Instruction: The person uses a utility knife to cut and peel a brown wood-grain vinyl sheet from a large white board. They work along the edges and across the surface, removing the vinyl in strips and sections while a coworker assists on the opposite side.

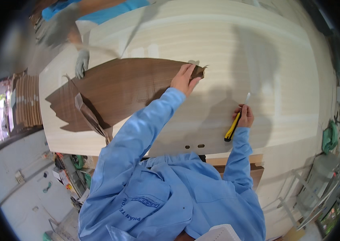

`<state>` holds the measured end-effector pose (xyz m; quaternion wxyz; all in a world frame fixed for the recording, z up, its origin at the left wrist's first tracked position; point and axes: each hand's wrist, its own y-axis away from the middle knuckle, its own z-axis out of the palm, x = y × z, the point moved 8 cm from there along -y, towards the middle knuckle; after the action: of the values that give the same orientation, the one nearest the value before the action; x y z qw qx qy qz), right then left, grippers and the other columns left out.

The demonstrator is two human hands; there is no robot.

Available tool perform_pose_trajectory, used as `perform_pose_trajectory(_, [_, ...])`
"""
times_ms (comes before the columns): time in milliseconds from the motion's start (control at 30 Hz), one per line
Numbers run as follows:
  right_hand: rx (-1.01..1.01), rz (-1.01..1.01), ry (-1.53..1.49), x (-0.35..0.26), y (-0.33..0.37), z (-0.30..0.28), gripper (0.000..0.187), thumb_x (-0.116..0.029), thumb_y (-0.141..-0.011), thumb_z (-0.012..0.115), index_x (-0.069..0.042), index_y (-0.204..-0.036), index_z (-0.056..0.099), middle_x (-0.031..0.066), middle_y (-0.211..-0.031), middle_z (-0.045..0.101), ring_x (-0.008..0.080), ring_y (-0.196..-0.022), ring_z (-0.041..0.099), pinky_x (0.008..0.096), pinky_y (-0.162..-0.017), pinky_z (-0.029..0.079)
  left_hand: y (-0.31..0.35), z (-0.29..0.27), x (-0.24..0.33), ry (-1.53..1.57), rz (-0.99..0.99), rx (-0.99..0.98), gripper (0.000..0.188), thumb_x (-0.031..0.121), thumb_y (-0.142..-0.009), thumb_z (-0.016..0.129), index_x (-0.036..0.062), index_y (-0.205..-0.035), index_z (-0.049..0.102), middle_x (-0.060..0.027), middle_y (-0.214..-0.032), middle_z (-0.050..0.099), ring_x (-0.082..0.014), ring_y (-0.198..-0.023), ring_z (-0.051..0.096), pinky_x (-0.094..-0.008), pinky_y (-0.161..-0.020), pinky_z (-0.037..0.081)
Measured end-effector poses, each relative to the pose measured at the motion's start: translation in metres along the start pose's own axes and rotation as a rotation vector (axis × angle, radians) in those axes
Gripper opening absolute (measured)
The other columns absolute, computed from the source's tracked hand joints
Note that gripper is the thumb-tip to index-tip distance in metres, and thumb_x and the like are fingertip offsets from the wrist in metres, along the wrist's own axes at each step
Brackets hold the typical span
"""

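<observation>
A dark brown wood-grain sheet (117,84) with ragged, torn edges lies on a large pale panel (170,44). Part of it is folded up near its left end. My left hand (184,80) reaches across and is closed on the narrow right tip of the sheet, fingers on top. Over the panel's near right part, my right hand (244,115) grips a yellow and black utility knife (231,129), its pale blade pointing away from me. The knife is apart from the brown sheet.
At the far left, a co-worker's gloved hand (82,63) touches the sheet's edge; their other gloved hand (59,27) is blurred. Stacked brown boards (28,100) stand at left. Two holes (194,146) pierce the panel's near edge. A metal frame (304,197) stands at lower right.
</observation>
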<state>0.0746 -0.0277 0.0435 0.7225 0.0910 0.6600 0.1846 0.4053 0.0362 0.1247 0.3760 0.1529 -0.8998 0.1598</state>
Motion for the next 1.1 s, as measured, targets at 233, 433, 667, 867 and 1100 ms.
perform_pose_trajectory(233, [0.130, -0.028, 0.007, -0.003, 0.005, -0.014, 0.026, -0.025, -0.107, 0.052, -0.001, -0.108, 0.062, 0.0054, -0.074, 0.062, 0.0123, -0.055, 0.057, 0.0269, -0.047, 0.047, -0.068, 0.074, -0.007, 0.086, 0.354, -0.471, 0.045, 0.013, -0.089, 0.073, 0.0139, -0.133, 0.062, -0.0087, -0.118, 0.060, -0.0269, -0.097, 0.063, -0.0370, -0.083, 0.053])
perform_pose_trajectory(433, [0.260, -0.076, 0.037, -0.008, 0.007, -0.028, 0.026, -0.025, -0.107, 0.052, -0.001, -0.108, 0.063, 0.0053, -0.075, 0.062, 0.0117, -0.054, 0.057, 0.0267, -0.046, 0.046, -0.079, 0.095, -0.019, 0.136, 0.298, -0.743, 0.043, -0.001, -0.085, 0.073, 0.0137, -0.124, 0.068, -0.0085, -0.109, 0.061, -0.0262, -0.099, 0.063, -0.0361, -0.081, 0.054])
perform_pose_trajectory(667, [0.279, -0.122, 0.079, -0.009, 0.007, -0.029, 0.027, -0.026, -0.106, 0.052, -0.003, -0.106, 0.066, 0.0033, -0.075, 0.061, 0.0107, -0.053, 0.055, 0.0252, -0.045, 0.043, -0.102, 0.067, -0.026, 0.031, 0.298, -0.679, 0.042, 0.006, -0.083, 0.078, 0.0153, -0.124, 0.071, -0.0047, -0.120, 0.061, -0.0253, -0.103, 0.064, -0.0342, -0.084, 0.055])
perform_pose_trajectory(867, [0.334, -0.105, 0.056, -0.009, 0.009, -0.032, 0.027, -0.027, -0.106, 0.054, -0.003, -0.103, 0.067, 0.0043, -0.074, 0.062, 0.0119, -0.053, 0.056, 0.0265, -0.047, 0.045, -0.083, 0.087, 0.000, 0.121, 0.562, -0.752, 0.019, 0.000, -0.086, 0.072, 0.0070, -0.103, 0.074, -0.0011, -0.115, 0.065, -0.0192, -0.094, 0.067, -0.0340, -0.083, 0.056])
perform_pose_trajectory(1100, [0.370, -0.079, 0.075, -0.007, 0.010, -0.034, 0.028, -0.028, -0.106, 0.056, -0.003, -0.104, 0.067, 0.0042, -0.073, 0.063, 0.0120, -0.052, 0.057, 0.0262, -0.047, 0.045, -0.095, 0.110, -0.014, 0.468, 0.190, -0.964, 0.023, -0.014, -0.089, 0.057, 0.0010, -0.098, 0.073, -0.0047, -0.104, 0.068, -0.0126, -0.084, 0.068, -0.0261, -0.072, 0.055])
